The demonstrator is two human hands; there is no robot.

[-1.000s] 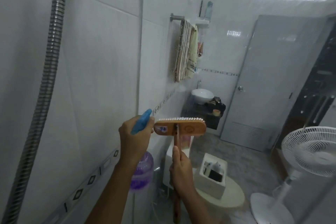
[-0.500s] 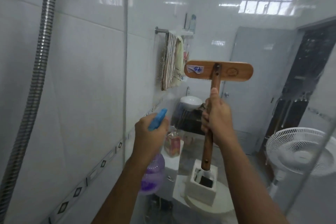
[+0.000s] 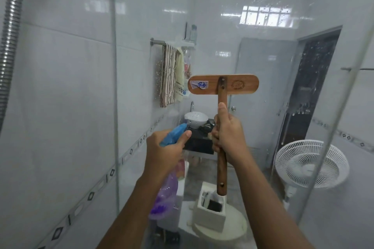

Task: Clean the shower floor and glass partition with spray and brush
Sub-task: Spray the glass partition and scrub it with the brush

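Observation:
My right hand [image 3: 228,137] grips the brown handle of a wooden brush [image 3: 222,85], held upright with its flat back toward me and the head against the wet glass partition [image 3: 263,50]. My left hand [image 3: 164,151] grips a spray bottle [image 3: 165,196] with a purple body and blue nozzle, pointed at the glass just left of the brush handle. Droplets speckle the glass. The shower floor is out of view.
A white tiled wall [image 3: 60,97] and a metal shower hose [image 3: 9,46] are on the left. Beyond the glass are hanging towels [image 3: 170,75], a sink [image 3: 196,119], a toilet with a white box [image 3: 210,210] on it, a grey door and a white fan [image 3: 311,163].
My right hand lifted the brush from chest height up the glass, its back now toward me. My left hand stayed low with the spray bottle. The view tilted upward.

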